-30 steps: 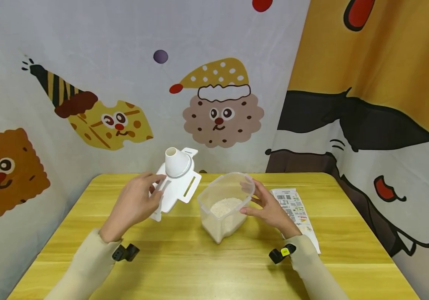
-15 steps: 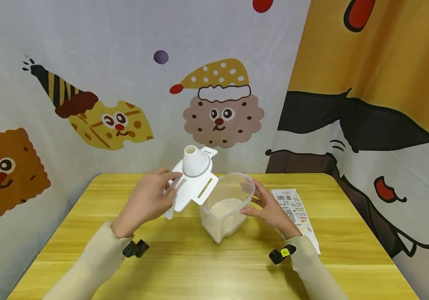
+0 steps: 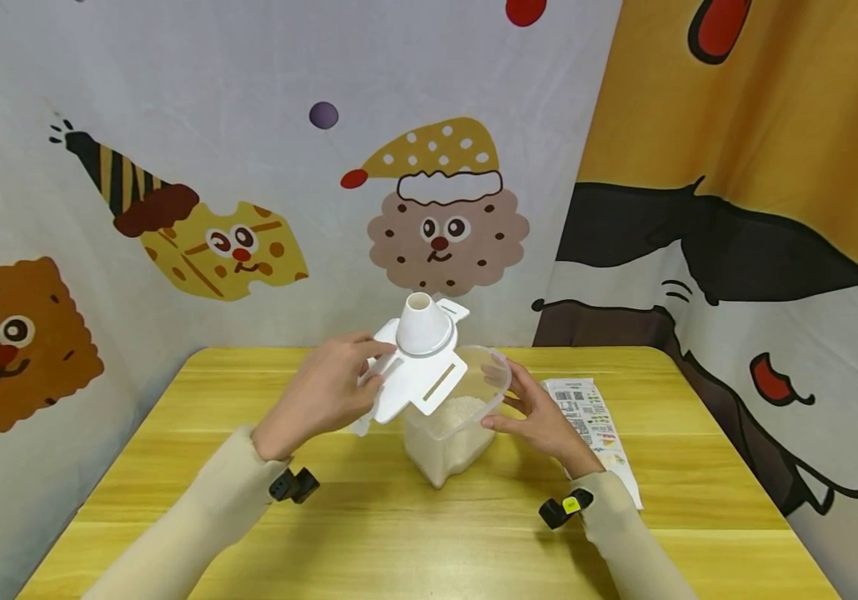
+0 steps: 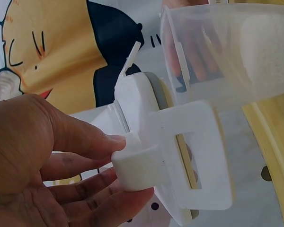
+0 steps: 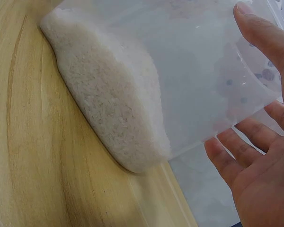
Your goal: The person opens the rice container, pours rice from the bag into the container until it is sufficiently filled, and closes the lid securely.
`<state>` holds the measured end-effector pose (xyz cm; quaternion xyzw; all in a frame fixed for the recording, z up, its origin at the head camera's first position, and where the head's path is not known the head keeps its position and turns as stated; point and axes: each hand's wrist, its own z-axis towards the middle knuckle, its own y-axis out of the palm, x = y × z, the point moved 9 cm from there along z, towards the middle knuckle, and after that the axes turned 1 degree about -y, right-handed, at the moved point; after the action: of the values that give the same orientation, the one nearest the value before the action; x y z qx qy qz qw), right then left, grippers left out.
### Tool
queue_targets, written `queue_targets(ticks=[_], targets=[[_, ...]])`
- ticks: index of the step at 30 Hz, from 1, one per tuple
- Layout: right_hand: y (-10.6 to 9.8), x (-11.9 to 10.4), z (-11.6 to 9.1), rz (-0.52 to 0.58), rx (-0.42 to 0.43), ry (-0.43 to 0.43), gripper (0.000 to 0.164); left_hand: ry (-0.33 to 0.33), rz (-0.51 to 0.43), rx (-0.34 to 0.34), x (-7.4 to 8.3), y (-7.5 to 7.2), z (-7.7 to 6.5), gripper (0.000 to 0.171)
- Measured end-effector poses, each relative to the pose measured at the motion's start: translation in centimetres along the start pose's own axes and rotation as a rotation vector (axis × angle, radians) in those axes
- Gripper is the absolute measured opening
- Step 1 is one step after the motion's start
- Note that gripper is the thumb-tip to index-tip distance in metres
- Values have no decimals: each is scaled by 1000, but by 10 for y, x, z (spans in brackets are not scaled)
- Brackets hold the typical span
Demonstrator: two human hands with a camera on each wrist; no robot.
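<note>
My left hand (image 3: 327,387) pinches a side flap of a white plastic lid (image 3: 409,379) between thumb and fingers. A cone-shaped spout (image 3: 424,325) points up from the lid, and slotted locking flaps (image 4: 210,161) stick out at its sides. Tilted, the lid hangs over the left part of a translucent plastic container (image 3: 429,454), overlapping its opening in the head view. White rice (image 5: 109,90) fills the container's lower part. Around the container's right side near the rim, my right hand (image 3: 537,417) holds on, thumb in front and fingers behind. The container stands on the table.
A printed paper sheet (image 3: 601,433) lies on the wooden table (image 3: 429,550), right of the container and partly behind the right hand. Behind the table's far edge hangs a cartoon-printed curtain (image 3: 263,150).
My left hand has carried the lid rightward, from beside the container to over its left part. The right hand and the container have stayed in place.
</note>
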<state>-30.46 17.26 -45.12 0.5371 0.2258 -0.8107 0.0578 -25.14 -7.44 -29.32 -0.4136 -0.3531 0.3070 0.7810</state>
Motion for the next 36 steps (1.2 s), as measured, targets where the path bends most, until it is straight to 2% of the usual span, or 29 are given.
queue_targets(ticks=[16, 28, 36], targets=[[-1, -1, 1, -2, 15, 9, 95, 79, 9, -121, 28, 21, 22, 37], [-3, 0, 1, -21, 35, 38, 92, 86, -27, -206, 40, 37, 32, 36], [-5, 2, 1, -19, 40, 67, 93, 98, -41, -221, 43, 45, 35, 33]])
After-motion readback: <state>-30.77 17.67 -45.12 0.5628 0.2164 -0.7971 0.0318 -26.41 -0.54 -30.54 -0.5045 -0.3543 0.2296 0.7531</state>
